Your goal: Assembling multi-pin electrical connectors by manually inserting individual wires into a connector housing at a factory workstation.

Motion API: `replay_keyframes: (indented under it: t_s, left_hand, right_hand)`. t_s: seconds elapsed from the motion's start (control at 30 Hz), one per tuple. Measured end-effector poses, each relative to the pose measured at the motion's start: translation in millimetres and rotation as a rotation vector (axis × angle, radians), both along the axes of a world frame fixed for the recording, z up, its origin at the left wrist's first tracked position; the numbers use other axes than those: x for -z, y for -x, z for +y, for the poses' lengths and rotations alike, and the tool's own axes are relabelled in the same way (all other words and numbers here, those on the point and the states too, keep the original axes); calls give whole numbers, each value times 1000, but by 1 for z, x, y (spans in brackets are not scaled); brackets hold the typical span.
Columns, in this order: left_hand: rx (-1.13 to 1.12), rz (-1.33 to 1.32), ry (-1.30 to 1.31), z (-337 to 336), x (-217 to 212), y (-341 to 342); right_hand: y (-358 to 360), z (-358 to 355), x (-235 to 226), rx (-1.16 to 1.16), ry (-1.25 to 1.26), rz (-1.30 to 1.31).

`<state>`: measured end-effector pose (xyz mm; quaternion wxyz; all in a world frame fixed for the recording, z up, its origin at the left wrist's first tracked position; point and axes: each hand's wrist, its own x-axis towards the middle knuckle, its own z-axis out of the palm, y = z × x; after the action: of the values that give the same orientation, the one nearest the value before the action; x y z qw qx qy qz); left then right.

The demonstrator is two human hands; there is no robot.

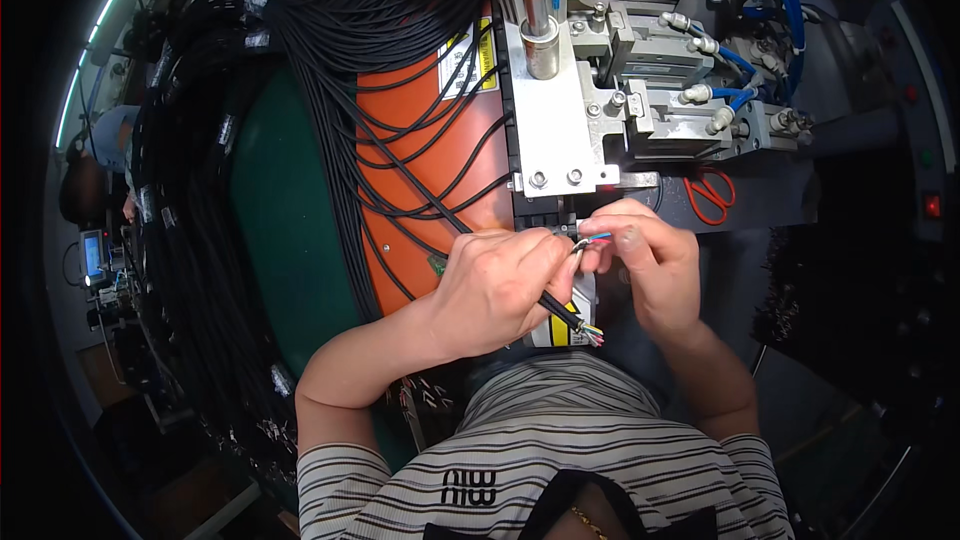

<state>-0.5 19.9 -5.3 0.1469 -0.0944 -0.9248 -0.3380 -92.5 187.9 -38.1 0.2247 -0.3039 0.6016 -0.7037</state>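
In front of the machine my two hands meet. My left hand (pixel 500 282) is closed round black cables. One black cable (pixel 560 310) sticks out below it, its stripped end fanning into thin coloured wires (pixel 592 336). Fingers of my right hand (pixel 660 258) pinch thin inner wires, with a blue wire (pixel 600 236) showing between the hands. Those wires come from another cable end at the left fingertips. Some of the wires are hidden behind the fingers.
A metal machine (pixel 560 130) with pneumatic cylinders (pixel 665 120) and blue air hoses (pixel 790 0) stands ahead. Red-handled scissors (pixel 711 196) lie to the right. Many black cables (pixel 330 120) drape over an orange panel (pixel 430 155) and a green surface (pixel 285 200) at left. Someone (pixel 85 185) is at far left.
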Motion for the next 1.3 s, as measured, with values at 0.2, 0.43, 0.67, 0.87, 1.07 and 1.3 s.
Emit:
replay_keyframes:
  t_s: [0.2, 0.43, 0.67, 0.87, 1.07, 1.3]
  left_hand:
    - [42, -101, -257, -8, 7, 2]
    - [175, -384, -565, -22, -1, 7]
    - [200, -425, -646, -22, 2, 7]
    - [98, -383, -485, -12, 3, 2]
    - [-46, -183, -172, 4, 5, -2]
    - [-95, -66, 47, 6, 3, -5]
  right_hand:
    - [16, 3, -1, -300, 106, -610]
    - [13, -1, 1, -257, 113, -404]
    - [14, -2, -1, -235, 101, -384]
    - [16, 0, 2, -205, 7, -145]
    - [7, -4, -17, 13, -321, 601]
    - [7, -4, -25, 43, -538, 889]
